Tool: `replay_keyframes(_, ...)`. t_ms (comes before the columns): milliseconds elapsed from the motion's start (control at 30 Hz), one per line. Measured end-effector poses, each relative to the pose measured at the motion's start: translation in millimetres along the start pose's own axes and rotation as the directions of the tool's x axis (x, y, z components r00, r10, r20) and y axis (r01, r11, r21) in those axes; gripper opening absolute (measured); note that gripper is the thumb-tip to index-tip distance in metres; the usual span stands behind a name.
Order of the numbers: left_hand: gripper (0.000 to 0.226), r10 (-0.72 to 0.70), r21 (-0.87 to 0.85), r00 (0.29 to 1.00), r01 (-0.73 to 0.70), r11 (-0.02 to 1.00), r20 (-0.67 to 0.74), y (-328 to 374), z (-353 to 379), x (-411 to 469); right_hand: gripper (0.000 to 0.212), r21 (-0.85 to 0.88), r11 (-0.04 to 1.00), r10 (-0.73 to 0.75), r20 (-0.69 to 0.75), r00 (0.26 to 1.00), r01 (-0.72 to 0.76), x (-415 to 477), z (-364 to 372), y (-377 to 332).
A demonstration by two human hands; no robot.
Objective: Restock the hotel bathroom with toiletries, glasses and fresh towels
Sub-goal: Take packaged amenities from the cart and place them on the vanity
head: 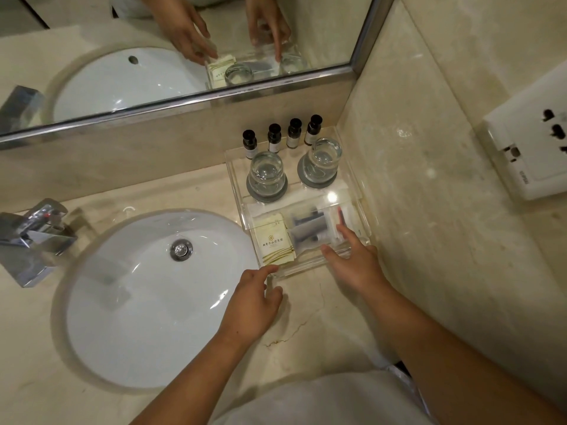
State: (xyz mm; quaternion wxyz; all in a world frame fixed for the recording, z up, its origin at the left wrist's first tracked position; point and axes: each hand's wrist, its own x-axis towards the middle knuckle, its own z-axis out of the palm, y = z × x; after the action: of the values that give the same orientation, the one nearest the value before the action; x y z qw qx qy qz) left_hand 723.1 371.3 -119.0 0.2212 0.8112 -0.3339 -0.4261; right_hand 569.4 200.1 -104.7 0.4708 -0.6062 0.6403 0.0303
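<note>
Bottles (274, 138), four small ones with black caps, are standing in a row along the back of a clear tray (237, 194), which is sitting on the counter (306, 320) right of the frame's centre, in the corner where the two walls are meeting. Just in front of them two glasses (265, 174) are standing upside down, each on a grey coaster (267, 196). In the tray's front part a cream sachet (273, 240) with gold print is lying on the left, and clear packets (310, 227) holding dark items are lying beside it on the right.

The right hand (356, 265) is reaching over the tray's front right corner with its fingers straight and spread, the tips resting on the packets and gripping nothing. The left hand (251, 299) is lying at the tray's front left corner, its forefinger touching the front edge and its thumb just below; whether it is pinching the wall I cannot tell.

A white sink (138, 302) is filling the lower left of the frame, with a chrome tap (33, 237) at the left edge. A mirror (322, 23) across the top is reflecting the hands, tray and sink. A white socket (534, 139) is showing on the wall at the right edge, and a white garment (322, 400) at the bottom.
</note>
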Motion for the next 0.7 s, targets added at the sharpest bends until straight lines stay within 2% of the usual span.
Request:
replay_keyframes(300, 0.046, -0.036, 0.059, 0.999, 0.034, 0.998, 0.028, 4, 1, 2, 0.072, -0.02, 1.0, 0.005, 0.028, 1.0, -0.005, 3, 2, 1)
replay_keyframes(433, 0.057, 0.024, 0.395, 0.996, 0.013, 0.919, -0.089, 28, -1, 3, 0.072, -0.021, 1.0, 0.004, 0.02, 1.0, -0.003, 4, 3, 3)
replay_keyframes(533, 0.057, 0.039, 0.558, 0.996, 0.01, 0.83, -0.076, 50, -4, 13, 0.075, -0.003, 1.0, 0.002, 0.019, 1.0, -0.002, 3, 4, 7)
replay_keyframes(633, 0.057, -0.037, 0.669, 0.998, 0.064, 0.74, -0.054, 60, -10, 27, 0.076, 0.016, 1.0, -0.011, 0.023, 1.0, 0.011, 1, 5, 7)
replay_keyframes(700, 0.058, -0.075, 0.691, 0.997, 0.074, 0.719, -0.03, 69, -11, 31, 0.075, 0.026, 1.0, -0.01, 0.019, 1.0, 0.009, 2, 5, 8)
